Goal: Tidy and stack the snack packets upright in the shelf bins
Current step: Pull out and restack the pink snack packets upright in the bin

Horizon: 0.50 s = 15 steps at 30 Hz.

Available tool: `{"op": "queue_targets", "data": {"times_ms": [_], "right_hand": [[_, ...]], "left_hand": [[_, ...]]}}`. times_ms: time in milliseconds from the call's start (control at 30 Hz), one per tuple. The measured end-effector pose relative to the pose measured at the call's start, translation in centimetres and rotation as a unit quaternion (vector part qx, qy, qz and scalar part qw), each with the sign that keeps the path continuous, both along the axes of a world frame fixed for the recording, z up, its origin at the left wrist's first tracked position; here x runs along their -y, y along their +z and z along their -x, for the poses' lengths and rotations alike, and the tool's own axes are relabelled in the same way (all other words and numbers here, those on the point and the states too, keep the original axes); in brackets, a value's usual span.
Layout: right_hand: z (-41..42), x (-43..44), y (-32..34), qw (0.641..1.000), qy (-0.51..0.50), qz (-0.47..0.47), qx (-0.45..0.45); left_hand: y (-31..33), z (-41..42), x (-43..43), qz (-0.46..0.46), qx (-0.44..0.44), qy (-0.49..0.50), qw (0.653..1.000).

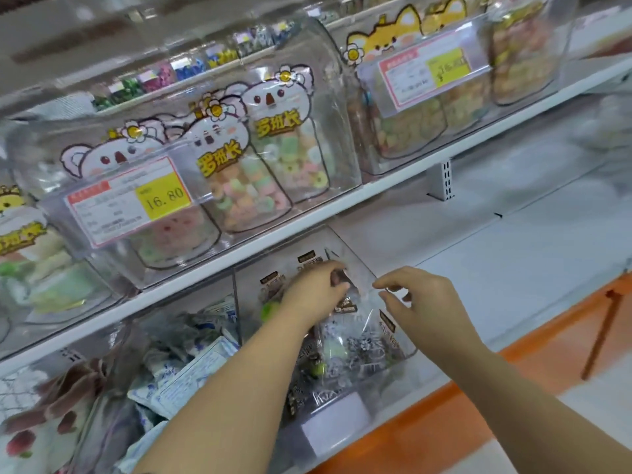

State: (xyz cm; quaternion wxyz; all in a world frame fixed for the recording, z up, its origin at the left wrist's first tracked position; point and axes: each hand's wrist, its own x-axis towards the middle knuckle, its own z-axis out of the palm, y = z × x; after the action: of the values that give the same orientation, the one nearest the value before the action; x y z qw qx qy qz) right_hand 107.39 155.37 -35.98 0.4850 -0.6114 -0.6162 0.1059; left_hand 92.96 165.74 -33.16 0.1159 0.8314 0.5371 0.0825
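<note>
Nearest, a clear bin (359, 261) on the lower shelf (513, 254) held dark-printed snack packets (355, 343), leaning loosely against one another. Over the bin's middle, the left hand (318, 289) had its fingers curled round the top of one packet. At the bin's right wall, the right hand (424, 302) had thumb and forefinger drawn close at a clear film edge; whether they pinched it could not be told. Left of the bin lay blue-and-white packets (191, 364). Above the bin, koala-printed candy bags (239, 172) stood behind a yellow 16.80 price tag (162, 200).
</note>
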Motion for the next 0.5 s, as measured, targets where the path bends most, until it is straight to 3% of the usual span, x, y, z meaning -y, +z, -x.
{"op": "queue_targets", "data": {"times_ms": [333,400,500], "right_hand": [[-0.2,-0.3,-0.1,0.999,0.019,0.013,-0.044],[0.0,-0.1,-0.1,0.998,0.019,0.018,-0.055],[0.1,0.2,0.2,0.996,0.013,0.033,-0.081]], "left_hand": [[-1.2,-2.6,-3.3,-0.038,-0.092,0.064,0.993],[-0.5,-2.2,-2.9,-0.053,-0.070,0.062,0.994],[1.2,-1.2,-1.1,-0.108,0.067,0.081,0.989]]}}
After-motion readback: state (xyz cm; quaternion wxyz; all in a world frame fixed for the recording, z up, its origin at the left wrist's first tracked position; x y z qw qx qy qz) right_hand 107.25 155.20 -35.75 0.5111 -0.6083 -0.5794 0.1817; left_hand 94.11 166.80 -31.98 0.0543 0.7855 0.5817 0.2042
